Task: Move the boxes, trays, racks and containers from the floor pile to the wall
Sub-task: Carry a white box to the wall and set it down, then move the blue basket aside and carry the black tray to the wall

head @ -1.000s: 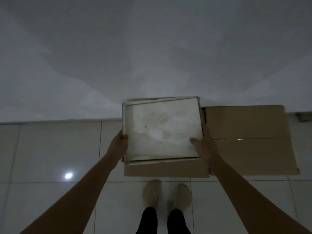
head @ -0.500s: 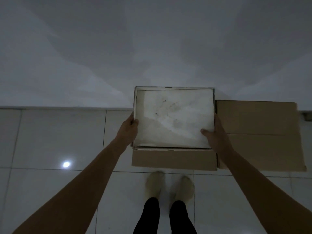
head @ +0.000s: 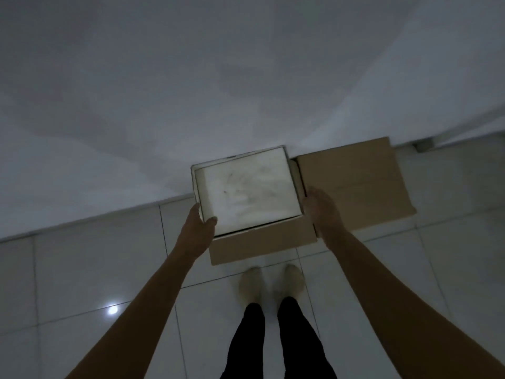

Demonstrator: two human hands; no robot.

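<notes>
A shallow white tray (head: 246, 191) with a smudged bottom rests on top of a brown cardboard box (head: 262, 246) that stands against the wall. My left hand (head: 198, 228) grips the tray's near left corner, thumb over the rim. My right hand (head: 322, 212) presses flat against the tray's right side. A second, wider cardboard box (head: 352, 184) stands right beside the first one, also at the wall.
The pale wall (head: 191, 91) fills the upper half of the view. White floor tiles (head: 82, 269) spread out below, with a bright lamp reflection (head: 111, 309). My own feet (head: 270, 285) stand just before the box. A small dark fitting (head: 422, 145) sits at the wall base on the right.
The tray has gone down and toward the wall onto the box. The view has tilted, so the boxes now appear slanted. Both hands stay on the tray's sides.
</notes>
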